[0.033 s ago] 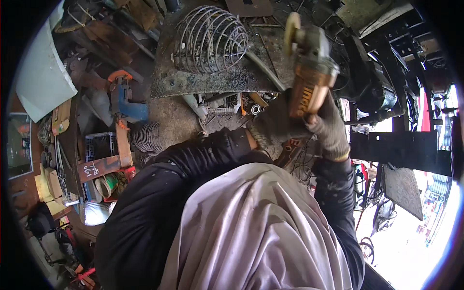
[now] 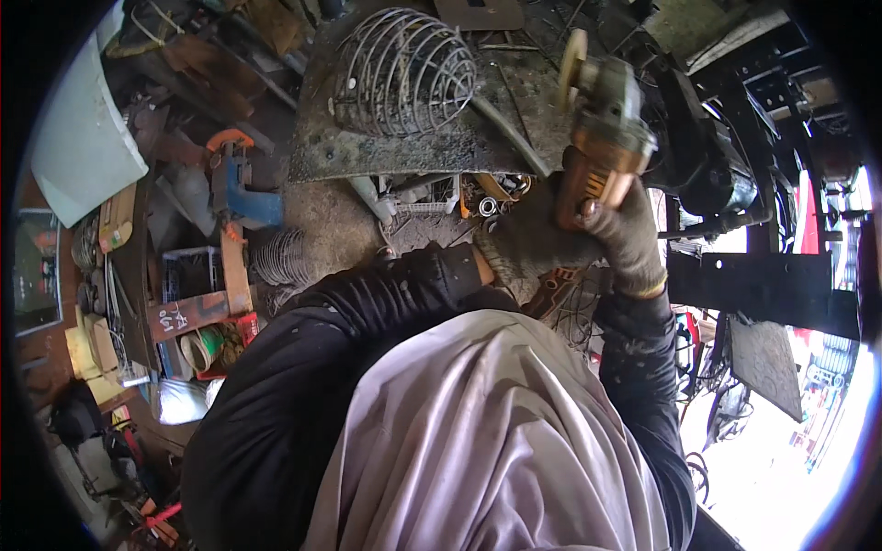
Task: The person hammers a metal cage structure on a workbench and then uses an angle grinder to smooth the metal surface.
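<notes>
An angle grinder (image 2: 602, 179) with a worn orange-brown body and metal head is held up at the right of the bench. Its pale, yellowish disc (image 2: 572, 72) points away from me at the top. My left hand (image 2: 535, 234), in a dirty knit glove, is closed around the grinder's body from the left. My right hand (image 2: 636, 241), gloved too, grips it from the right, thumb near a round knob. The grinder's rear end (image 2: 554, 286) shows below the hands. Left of the grinder, apart from it, a round metal wire cage (image 2: 404, 78) rests on the bench.
The dark metal bench top (image 2: 322, 151) spans ahead, with a metal bar (image 2: 514, 138) beside the cage. Underneath sits a crate of parts (image 2: 427, 208). To the left are a blue clamp-like tool (image 2: 246, 197) and a wire coil (image 2: 283, 260). Black metal frames (image 2: 763, 289) stand close on the right.
The grinder has shifted slightly to the right and toward me, with both hands still on it. The wire cage stays in place on the bench.
</notes>
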`<state>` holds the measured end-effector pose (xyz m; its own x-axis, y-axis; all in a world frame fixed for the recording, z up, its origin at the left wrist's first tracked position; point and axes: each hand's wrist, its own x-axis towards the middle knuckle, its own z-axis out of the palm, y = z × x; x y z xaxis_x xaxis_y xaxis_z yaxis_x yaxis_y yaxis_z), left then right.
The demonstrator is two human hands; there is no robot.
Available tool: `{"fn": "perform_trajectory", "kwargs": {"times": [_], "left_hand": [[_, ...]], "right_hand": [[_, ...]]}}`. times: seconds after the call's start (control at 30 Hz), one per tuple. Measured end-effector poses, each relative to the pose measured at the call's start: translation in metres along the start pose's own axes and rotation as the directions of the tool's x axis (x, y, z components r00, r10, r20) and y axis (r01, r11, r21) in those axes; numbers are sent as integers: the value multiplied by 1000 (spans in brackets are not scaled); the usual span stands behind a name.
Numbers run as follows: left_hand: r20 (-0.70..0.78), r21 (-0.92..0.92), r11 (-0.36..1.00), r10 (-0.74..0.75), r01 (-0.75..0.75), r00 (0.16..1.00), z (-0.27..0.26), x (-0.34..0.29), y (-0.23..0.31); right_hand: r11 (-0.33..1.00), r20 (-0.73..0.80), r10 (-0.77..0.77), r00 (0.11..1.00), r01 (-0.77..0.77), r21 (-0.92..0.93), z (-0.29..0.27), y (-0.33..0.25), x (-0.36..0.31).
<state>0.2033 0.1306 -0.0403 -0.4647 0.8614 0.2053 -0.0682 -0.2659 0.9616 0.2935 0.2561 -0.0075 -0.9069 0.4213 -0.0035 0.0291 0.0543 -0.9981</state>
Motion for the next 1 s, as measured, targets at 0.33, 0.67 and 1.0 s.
{"fn": "perform_trajectory", "kwargs": {"times": [0.33, 0.67, 1.0], "left_hand": [[77, 780, 526, -616, 338, 784, -74, -38, 31], [-591, 525, 797, 89, 299, 802, -242, 5, 60], [-601, 697, 660, 322, 282, 732, -319, 45, -45]], "right_hand": [[996, -128, 49, 990, -39, 79, -1, 49, 0], [934, -41, 282, 958, -284, -218, 32, 61, 1], [851, -48, 343, 938, -332, -407, 62, 69, -13]]}}
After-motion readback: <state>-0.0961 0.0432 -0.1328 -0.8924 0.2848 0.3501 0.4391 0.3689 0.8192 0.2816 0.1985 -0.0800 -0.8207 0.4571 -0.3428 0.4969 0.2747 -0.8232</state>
